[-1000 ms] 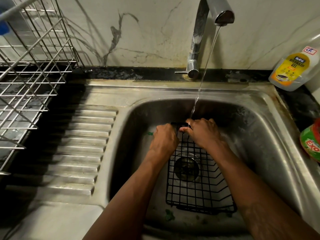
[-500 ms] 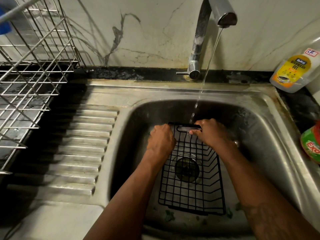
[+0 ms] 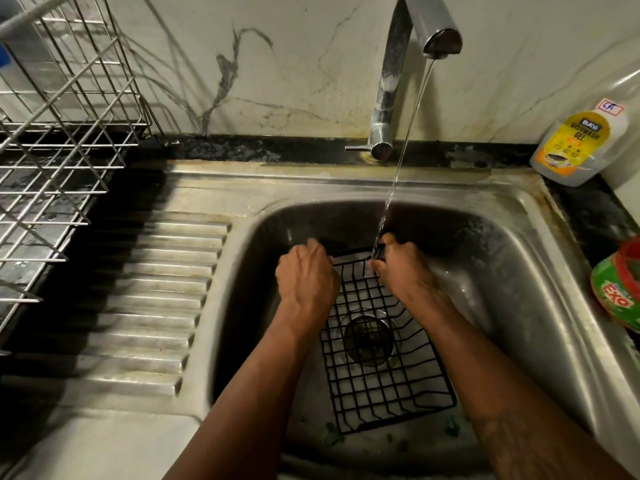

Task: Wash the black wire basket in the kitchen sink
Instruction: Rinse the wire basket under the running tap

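Now sitting mid-frame in the sink (image 3: 519, 258), over the drain (image 3: 369, 341): black wire basket (image 3: 388, 386), long axis running from the lower frame up toward the faucet (image 3: 412, 64). Held at its far rim by the left hand (image 3: 304, 275) on the left corner and the right hand (image 3: 405, 268) on the right, fingers curled round the wire (right one directly under the water stream (image 3: 405, 150)). Extends down-frame from both grips, equally near either hand. Probably mid-rinse, with tipping or turning likely next. Open room right of the basket, tighter toward the left sink wall, faucet well above.
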### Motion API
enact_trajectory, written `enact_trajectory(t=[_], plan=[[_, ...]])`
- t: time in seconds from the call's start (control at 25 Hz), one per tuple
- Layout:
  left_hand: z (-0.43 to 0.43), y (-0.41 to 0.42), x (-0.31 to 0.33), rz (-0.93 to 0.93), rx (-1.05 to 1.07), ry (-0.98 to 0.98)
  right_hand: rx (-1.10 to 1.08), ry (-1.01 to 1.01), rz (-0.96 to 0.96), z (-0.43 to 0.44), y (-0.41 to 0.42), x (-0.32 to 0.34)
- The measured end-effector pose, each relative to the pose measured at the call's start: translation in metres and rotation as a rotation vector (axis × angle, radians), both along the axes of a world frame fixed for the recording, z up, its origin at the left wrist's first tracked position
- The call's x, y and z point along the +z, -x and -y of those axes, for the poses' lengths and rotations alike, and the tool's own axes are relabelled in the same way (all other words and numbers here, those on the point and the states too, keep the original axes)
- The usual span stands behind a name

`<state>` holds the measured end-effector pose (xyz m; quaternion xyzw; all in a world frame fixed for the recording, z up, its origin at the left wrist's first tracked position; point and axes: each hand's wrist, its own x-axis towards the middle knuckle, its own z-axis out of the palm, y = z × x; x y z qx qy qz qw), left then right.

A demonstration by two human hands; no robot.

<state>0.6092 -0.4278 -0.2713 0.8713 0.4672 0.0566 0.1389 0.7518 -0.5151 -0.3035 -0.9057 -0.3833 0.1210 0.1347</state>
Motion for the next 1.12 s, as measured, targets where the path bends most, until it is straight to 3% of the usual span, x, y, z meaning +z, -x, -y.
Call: enact_trajectory(t=[0.12, 0.24, 0.4, 0.6, 0.76, 0.8, 0.84, 0.92, 0.96, 1.04, 1.12], plan=[[0.005, -0.003, -0.004, 0.055, -0.2, 0.028, 0.049, -0.092, 0.09, -0.003, 0.001, -0.001], [0.005, -0.002, 0.001, 0.047, -0.099, 0.005, 0.05, -0.094, 0.289, 0.003, -0.001, -0.001], [0.008, -0.001, 0.007, 0.009, -0.048, 0.035, 0.073, -0.068, 0.235, -0.004, 0.0, 0.0], [0.007, -0.002, -0.017, 0.047, -0.12, 0.192, 0.397, -0.537, 0.243, -0.014, 0.013, -0.035], [0.008, 0.004, -0.033, 0.077, -0.074, 0.251, 0.495, -0.724, 0.242, -0.002, 0.034, -0.027], [0.008, 0.002, -0.035, 0.038, -0.087, 0.215, 0.461, -0.681, 0.129, 0.0, 0.037, -0.029], [0.005, -0.001, -0.042, 0.029, -0.093, 0.203, 0.346, -0.577, -0.102, -0.001, 0.038, -0.029], [0.003, -0.002, -0.044, 0.044, -0.066, 0.192, -0.058, -0.317, -0.726, -0.001, 0.034, -0.031], [0.006, 0.0, -0.039, 0.071, -0.029, 0.191, -0.256, -0.262, -0.951, -0.001, 0.026, -0.031], [0.014, 0.004, -0.026, 0.121, 0.028, 0.131, -0.564, -0.352, -1.141, 0.005, 0.008, -0.032], [0.023, 0.008, -0.025, 0.185, 0.037, 0.106, -0.76, -0.49, -1.154, 0.014, -0.012, -0.032]])
